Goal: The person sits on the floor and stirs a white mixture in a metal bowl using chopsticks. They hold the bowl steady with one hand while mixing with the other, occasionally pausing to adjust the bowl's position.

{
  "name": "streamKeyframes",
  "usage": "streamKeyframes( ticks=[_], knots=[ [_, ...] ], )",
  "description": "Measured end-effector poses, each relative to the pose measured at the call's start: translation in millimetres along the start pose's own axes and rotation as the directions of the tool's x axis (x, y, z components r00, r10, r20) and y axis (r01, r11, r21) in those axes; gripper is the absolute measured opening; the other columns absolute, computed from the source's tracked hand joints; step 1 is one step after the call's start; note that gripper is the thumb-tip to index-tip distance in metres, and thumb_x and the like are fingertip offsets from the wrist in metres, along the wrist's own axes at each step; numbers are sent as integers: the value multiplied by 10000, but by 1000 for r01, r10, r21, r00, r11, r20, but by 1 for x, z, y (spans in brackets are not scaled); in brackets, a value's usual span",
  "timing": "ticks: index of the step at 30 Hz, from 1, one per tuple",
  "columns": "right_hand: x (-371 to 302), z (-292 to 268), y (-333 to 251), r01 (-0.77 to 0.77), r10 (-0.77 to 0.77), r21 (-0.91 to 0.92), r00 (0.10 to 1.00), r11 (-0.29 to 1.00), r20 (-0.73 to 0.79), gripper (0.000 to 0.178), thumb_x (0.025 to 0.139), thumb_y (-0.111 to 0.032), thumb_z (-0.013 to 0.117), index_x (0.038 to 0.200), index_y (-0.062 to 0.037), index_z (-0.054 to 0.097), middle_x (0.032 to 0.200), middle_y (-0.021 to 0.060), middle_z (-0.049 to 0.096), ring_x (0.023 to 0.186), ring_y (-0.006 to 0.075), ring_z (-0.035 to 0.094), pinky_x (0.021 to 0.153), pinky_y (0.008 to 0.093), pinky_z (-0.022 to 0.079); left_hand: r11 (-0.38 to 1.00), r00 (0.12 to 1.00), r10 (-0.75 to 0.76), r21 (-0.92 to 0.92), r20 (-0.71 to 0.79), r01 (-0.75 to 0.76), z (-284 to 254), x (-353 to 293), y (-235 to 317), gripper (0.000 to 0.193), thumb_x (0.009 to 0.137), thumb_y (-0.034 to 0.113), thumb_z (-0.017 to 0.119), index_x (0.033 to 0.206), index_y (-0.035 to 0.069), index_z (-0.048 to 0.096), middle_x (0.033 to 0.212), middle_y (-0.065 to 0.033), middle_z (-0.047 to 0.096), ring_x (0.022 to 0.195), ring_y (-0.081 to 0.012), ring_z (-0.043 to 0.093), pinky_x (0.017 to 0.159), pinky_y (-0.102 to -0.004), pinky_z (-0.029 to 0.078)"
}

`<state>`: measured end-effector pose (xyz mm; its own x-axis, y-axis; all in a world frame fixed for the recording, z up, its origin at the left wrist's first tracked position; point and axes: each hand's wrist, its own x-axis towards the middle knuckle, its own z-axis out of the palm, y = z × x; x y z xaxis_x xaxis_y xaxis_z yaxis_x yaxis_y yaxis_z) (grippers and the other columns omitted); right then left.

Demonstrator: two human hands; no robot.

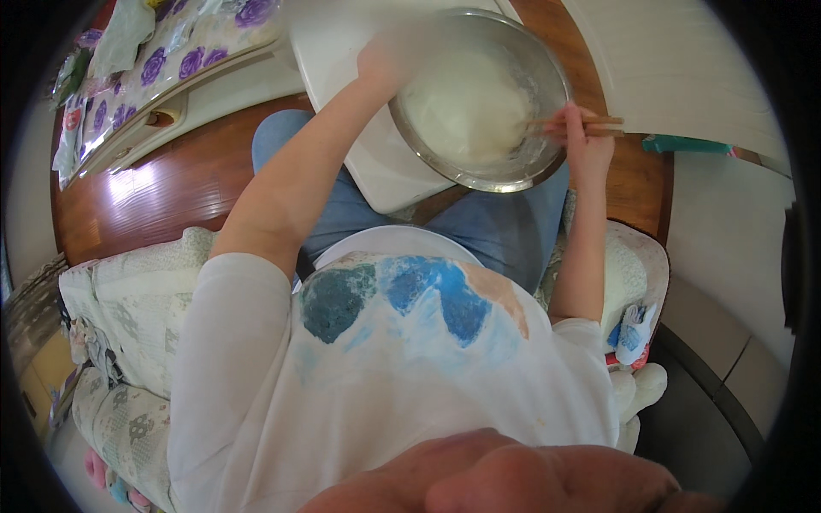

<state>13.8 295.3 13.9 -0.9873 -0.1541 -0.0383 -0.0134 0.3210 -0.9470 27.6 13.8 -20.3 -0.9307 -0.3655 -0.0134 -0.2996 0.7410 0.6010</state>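
chopsticks [609, 121] are pinched by the right hand [583, 141], reaching into white mixture [466, 107] inside the metal bowl [548, 73]; the left hand [383, 61], blurred, is beside it, grip i cannot tell.

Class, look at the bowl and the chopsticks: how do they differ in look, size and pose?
Look: the bowl is round, shiny and silvery; the chopsticks are straight and brownish.
Size: the bowl is broad, while the chopsticks are slender.
Pose: the bowl opens upward around a whitish mixture; the chopsticks reach over its right side, gripped in the right hand.
Shared: both are close to that hand.
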Motion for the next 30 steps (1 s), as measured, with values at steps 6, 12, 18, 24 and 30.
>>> streamKeyframes(
  ticks=[6,12,18,24,30],
  knots=[
    [-24,73,-6,-31,-1,212,989,977,150,210,885,-180,576,884,25,619,738,80,639,624,143,641,540,246,519,1000,999,1,27,39,-2,-3,1,10,449,912,450,406,972,39,576,926,-192,632,892,-368,595,760,-450,470],
    [21,89,-6,394,-397,85,918,915,20,195,880,-144,577,877,47,617,733,75,641,644,140,637,598,248,519,1000,999,23,9,-28,-23,-1,-1,3,448,913,450,408,964,37,575,915,-189,632,882,-369,594,756,-455,468],
    [17,18,1,141,-141,-25,990,990,-10,196,889,-153,573,870,36,624,721,69,640,661,139,642,586,247,521,1000,1000,7,26,-9,-6,3,0,-1,449,915,451,402,958,39,576,895,-183,635,866,-360,599,748,-450,472],
    [-38,49,-1,-32,7,195,991,980,130,190,897,-153,562,865,26,618,747,74,639,664,150,647,577,260,522,998,998,-51,41,47,49,1,3,6,446,912,457,402,964,51,579,914,-174,636,881,-349,602,752,-443,475],
    [-4,100,-7,493,-483,-35,863,870,151,156,855,-111,608,822,41,627,769,88,642,673,142,646,603,238,508,998,999,-41,38,26,40,-4,-1,8,447,909,458,406,969,52,581,938,-182,635,898,-356,599,767,-447,474]
  ],
)
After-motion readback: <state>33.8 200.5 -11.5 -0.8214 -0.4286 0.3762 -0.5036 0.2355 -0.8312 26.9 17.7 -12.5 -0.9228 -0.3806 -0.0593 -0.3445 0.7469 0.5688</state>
